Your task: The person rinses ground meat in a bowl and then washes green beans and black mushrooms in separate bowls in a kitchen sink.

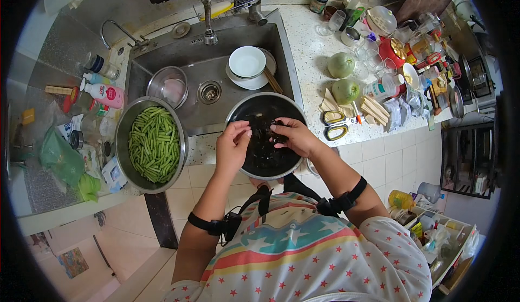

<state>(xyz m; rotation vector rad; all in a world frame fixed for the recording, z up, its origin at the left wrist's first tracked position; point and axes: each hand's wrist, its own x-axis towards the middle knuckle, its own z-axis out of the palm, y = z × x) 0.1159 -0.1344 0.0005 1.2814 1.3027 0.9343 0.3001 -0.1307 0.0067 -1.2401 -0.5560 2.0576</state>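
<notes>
A steel basin [266, 177] with dark liquid and black pieces in it, perhaps wood ear fungus, stands at the sink's front edge. Over its right half, my right hand [293, 134] holds a wet black piece between thumb and fingers. My left hand [236, 139] is over the basin's left side, thumb and fingertips close together; whether something small is between them cannot be told. To the left, cut green beans [154, 144] fill a second steel bowl [122, 155]. Inside the sink [195, 117] are nested bowls [167, 86] at left and a white bowl [247, 61] on plates with chopsticks [273, 80].
Kitchen scissors [336, 125], an orange-tipped tool [356, 113] and two round green gourds or melons [345, 91] lie on the right counter [306, 50], near crowded glasses and jars. A faucet [210, 38] overhangs the sink. Bottles and a green plastic bag [61, 155] stand at left.
</notes>
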